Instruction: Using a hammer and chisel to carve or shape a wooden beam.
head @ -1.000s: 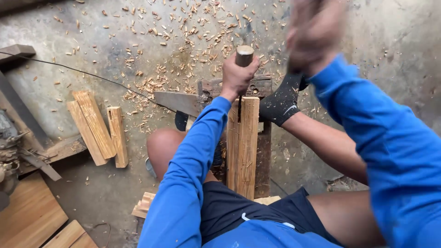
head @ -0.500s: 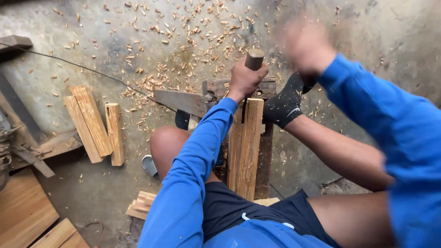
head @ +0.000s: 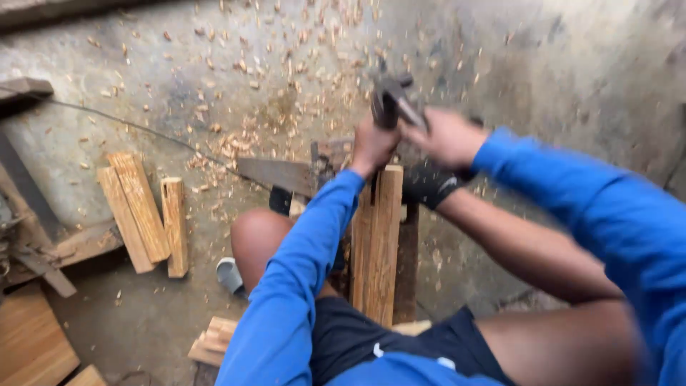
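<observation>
My left hand (head: 371, 146) grips the upright handle of a long flat metal blade (head: 275, 174), which lies across the top of an upright wooden plank (head: 379, 243) held between my legs. Just right of it, my right hand (head: 446, 136) is blurred and closed on a dark, hammer-like tool (head: 389, 100) whose head is right above my left hand. A foot in a black sock (head: 429, 184) presses against the plank's right side. Both arms are in blue sleeves.
Three short wooden pieces (head: 139, 211) lie together on the concrete floor at the left. Wood shavings (head: 286, 78) cover the floor ahead. Flat boards (head: 28, 343) sit at the lower left, small offcuts (head: 214, 339) by my thigh, and a grey slipper (head: 230, 275) beside my knee.
My right hand has swung down from high at the upper right to just above my left hand. The left hand, the blade and the plank have stayed in place.
</observation>
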